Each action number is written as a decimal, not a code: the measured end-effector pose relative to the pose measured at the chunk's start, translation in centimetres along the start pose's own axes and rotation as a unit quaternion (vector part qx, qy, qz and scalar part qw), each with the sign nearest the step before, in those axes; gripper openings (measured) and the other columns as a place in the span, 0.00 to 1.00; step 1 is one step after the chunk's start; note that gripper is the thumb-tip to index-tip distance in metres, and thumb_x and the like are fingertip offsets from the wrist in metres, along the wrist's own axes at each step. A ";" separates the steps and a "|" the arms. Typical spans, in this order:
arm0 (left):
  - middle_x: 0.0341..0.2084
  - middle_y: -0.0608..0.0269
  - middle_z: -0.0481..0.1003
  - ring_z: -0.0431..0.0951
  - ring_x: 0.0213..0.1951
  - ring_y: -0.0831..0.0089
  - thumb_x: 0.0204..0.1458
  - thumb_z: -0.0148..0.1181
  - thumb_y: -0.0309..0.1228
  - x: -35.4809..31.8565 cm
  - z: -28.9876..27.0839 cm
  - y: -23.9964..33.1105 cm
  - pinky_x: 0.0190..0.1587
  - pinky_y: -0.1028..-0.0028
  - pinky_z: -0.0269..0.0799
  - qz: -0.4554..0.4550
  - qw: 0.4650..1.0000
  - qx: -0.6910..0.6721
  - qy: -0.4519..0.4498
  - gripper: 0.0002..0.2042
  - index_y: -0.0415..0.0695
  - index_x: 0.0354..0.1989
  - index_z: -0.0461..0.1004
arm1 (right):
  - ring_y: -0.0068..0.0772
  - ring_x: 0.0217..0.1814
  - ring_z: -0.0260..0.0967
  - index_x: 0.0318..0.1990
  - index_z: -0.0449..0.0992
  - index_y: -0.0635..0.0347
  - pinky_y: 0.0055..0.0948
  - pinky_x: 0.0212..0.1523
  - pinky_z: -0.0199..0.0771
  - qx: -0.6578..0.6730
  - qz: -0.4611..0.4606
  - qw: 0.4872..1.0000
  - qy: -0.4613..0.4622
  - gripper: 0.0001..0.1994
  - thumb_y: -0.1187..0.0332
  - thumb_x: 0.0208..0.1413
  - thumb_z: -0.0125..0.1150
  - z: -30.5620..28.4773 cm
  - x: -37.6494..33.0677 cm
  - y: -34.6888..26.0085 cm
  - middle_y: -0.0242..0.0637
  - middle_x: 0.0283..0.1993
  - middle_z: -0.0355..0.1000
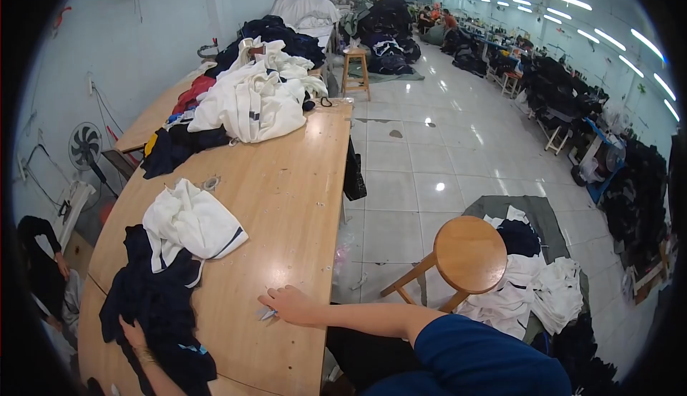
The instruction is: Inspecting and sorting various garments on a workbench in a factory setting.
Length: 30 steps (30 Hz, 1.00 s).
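Observation:
On the left of the wooden table [265,210] lies a dark navy garment [154,296], loosely spread. My left hand [134,335] is closed on its near left part, with some fingertips hidden in the cloth. A small light-blue patch [192,349] shows on the fabric beside my left forearm. Close to the table's right edge, my right hand [290,304] rests low over the wood, closed around small snips [267,314]; only part of them shows beneath the fingers. A crumpled white garment [189,221] with dark trim overlaps the navy one at its far end.
A heap of white garments [250,99] and darker clothes stands farther up the table. A round wooden stool [470,254] is at my right, beside white garments [557,289] on a floor sheet. Another person's dark sleeve [39,242] shows at far left, near a fan [85,145].

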<state>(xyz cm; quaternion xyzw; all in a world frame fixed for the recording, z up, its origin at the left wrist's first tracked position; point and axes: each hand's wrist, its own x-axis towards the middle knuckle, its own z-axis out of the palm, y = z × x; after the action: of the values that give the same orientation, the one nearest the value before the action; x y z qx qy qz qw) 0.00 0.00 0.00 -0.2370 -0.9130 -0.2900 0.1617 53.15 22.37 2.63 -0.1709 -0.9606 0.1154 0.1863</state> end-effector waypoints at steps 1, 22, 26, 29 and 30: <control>0.45 0.43 0.69 0.71 0.46 0.56 0.48 0.55 0.36 -0.5 -0.7 -0.6 0.49 0.67 0.64 -0.004 1.000 0.005 0.001 0.26 0.47 0.56 0.57 | 0.36 0.32 0.68 0.41 0.61 0.57 0.30 0.32 0.63 0.002 0.000 1.000 0.002 0.19 0.68 0.40 0.59 0.2 -0.1 -0.4 0.37 0.33 0.64; 0.51 0.55 0.64 0.65 0.50 0.68 0.57 0.39 0.37 -22.6 -23.5 29.5 0.53 0.72 0.60 -0.084 0.882 -0.461 0.054 0.20 0.37 0.54 0.61 | 0.33 0.26 0.69 0.35 0.71 0.61 0.29 0.27 0.64 0.433 0.198 0.878 0.045 0.11 0.63 0.49 0.52 -1.2 0.0 -3.0 0.39 0.26 0.72; 0.39 0.52 0.68 0.69 0.43 0.63 0.46 0.53 0.25 -36.8 -15.2 28.7 0.45 0.71 0.65 0.044 0.840 -0.327 -0.430 0.08 0.39 0.36 0.70 | 0.23 0.29 0.69 0.40 0.73 0.61 0.24 0.29 0.64 0.669 0.286 0.682 -0.074 0.17 0.56 0.53 0.49 -2.7 -2.2 -5.4 0.37 0.28 0.75; 0.44 0.54 0.68 0.70 0.45 0.61 0.45 0.54 0.22 -40.1 -18.5 31.7 0.48 0.72 0.64 0.243 0.810 -0.314 -0.432 0.10 0.41 0.38 0.70 | 0.24 0.33 0.70 0.40 0.73 0.63 0.24 0.36 0.67 0.690 0.217 0.690 -0.022 0.12 0.66 0.51 0.53 -2.0 -5.1 -2.9 0.36 0.32 0.73; 0.45 0.54 0.68 0.70 0.46 0.61 0.45 0.55 0.22 -39.6 -19.1 30.1 0.48 0.71 0.64 0.205 0.831 -0.320 -0.406 0.11 0.42 0.38 0.70 | 0.24 0.34 0.70 0.39 0.72 0.65 0.24 0.39 0.67 0.591 0.285 0.753 -0.054 0.11 0.70 0.49 0.54 -4.3 -5.7 -2.9 0.33 0.31 0.72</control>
<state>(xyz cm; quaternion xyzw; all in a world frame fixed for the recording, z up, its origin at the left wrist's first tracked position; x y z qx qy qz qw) 51.95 -3.29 11.38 -0.5539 -0.6827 -0.4040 -0.2528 59.02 18.30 5.51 -0.2865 -0.6162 0.7168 0.1563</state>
